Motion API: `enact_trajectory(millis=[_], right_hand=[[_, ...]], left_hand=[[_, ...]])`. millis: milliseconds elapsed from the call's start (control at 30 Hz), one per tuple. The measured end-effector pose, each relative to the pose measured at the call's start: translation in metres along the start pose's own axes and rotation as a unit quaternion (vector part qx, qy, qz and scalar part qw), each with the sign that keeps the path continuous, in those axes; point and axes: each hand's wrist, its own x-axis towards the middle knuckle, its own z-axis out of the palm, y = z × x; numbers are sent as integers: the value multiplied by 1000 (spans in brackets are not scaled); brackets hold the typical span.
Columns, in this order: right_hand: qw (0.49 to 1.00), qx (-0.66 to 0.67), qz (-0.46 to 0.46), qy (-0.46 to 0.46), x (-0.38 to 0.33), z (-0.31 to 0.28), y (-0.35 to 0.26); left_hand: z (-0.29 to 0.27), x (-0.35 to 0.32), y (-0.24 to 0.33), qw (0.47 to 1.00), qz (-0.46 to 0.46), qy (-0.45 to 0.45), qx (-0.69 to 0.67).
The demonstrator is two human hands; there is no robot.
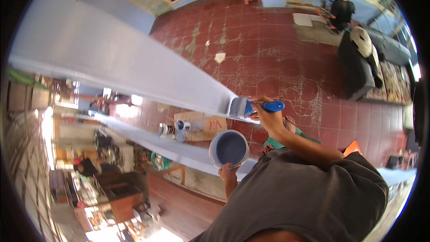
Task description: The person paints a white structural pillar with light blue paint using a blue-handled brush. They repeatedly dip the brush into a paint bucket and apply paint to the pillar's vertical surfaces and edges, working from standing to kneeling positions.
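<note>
Both hands are clamped: my right hand (268, 118) holds the light, stiff paintbrush (255, 107) by its blue handle against the rail (134, 67), my left hand (228, 172) supports the likely heavy, spill-prone paint can (229, 148) from below, near my chest.

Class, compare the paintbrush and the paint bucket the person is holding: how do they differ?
The paintbrush has a blue handle and lies sideways in the right hand, bristles against the pale beam. The paint bucket is round, open-topped and upright, held from below by the left hand. Both carry bluish-grey paint.
</note>
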Motion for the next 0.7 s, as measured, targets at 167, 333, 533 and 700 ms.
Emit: enact_trajectory(millis=[167,333,533,700], right_hand=[[991,112,-26,-71,-7,43,-63],[965,133,-115,-197,-32,97,-172],[915,238,-226,-235,-37,123,-204],[954,204,-133,-176,-6,90,-124]], left_hand=[[-10,12,9,985,70,-51,149],[-3,31,21,962,119,-88,228],[13,14,51,958,174,-109,201],[29,-9,81,913,180,-94,354]])
